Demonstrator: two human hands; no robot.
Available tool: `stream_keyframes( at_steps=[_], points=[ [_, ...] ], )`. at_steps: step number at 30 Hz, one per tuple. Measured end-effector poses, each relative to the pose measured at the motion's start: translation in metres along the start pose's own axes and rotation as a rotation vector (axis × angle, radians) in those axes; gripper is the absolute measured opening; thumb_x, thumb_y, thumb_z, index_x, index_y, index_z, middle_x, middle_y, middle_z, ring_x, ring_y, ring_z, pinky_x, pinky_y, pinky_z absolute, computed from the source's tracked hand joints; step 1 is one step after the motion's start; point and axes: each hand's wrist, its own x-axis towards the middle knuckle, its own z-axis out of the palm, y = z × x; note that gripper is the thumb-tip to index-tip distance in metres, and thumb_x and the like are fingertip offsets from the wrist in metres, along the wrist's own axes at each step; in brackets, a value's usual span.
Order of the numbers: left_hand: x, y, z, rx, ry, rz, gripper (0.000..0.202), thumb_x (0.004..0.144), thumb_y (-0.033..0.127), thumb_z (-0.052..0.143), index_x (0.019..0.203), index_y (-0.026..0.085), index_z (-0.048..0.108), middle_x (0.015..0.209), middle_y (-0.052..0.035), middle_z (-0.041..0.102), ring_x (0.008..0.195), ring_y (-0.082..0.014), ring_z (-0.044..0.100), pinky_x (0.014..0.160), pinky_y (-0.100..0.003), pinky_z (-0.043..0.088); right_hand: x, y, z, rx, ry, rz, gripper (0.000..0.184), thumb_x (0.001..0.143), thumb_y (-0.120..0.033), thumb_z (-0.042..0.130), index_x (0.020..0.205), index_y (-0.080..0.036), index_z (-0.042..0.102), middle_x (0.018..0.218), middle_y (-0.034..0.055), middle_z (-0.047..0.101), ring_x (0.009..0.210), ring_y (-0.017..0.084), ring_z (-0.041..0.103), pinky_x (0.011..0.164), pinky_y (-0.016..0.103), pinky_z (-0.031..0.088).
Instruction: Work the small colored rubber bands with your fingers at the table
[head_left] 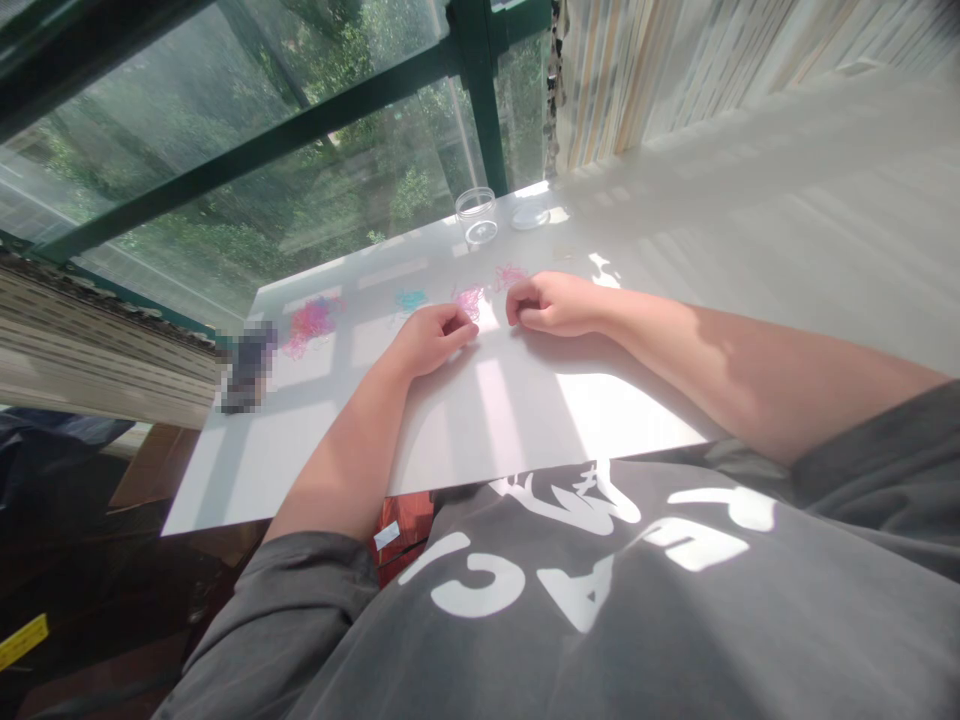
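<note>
My left hand (435, 338) rests on the white tabletop (442, 430), thumb and fingers pinched together. Close by on the right is my right hand (551, 303), its fingers curled in a similar pinch. Anything between the fingertips is too small to make out. Just beyond my left fingers lies a pink pile (469, 300) of thin, stringy loops that look like small rubber bands. Another pink pile (511, 275) sits behind my right knuckles. A teal pile (410, 299) is left of these, and a larger mixed pink and purple pile (311, 320) lies farther left.
A clear round jar (477, 218) stands open at the table's back edge, with a clear lid (529, 215) beside it. A blurred-out dark object (251, 365) is at the left edge. The green-framed window (375, 100) borders the back; a striped curtain (637, 80) hangs right.
</note>
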Motion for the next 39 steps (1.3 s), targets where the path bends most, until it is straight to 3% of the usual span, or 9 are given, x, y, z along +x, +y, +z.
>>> stream_keyframes(
  at_steps=[39],
  points=[
    [-0.0010,0.0008,0.0008,-0.021,0.010,-0.009,0.025,0.076,0.038,0.052,0.074,0.015,0.062,0.061,0.0007,0.056,0.056,-0.0102,0.043,0.054,-0.023,0.033,0.0002,0.0015,0.0010,-0.025,0.002,-0.002,0.025,0.069,-0.017,0.047,0.085,-0.018,0.066,0.081,0.0013,0.066,0.072,0.014,0.053,0.065,0.023,0.036]
  ],
)
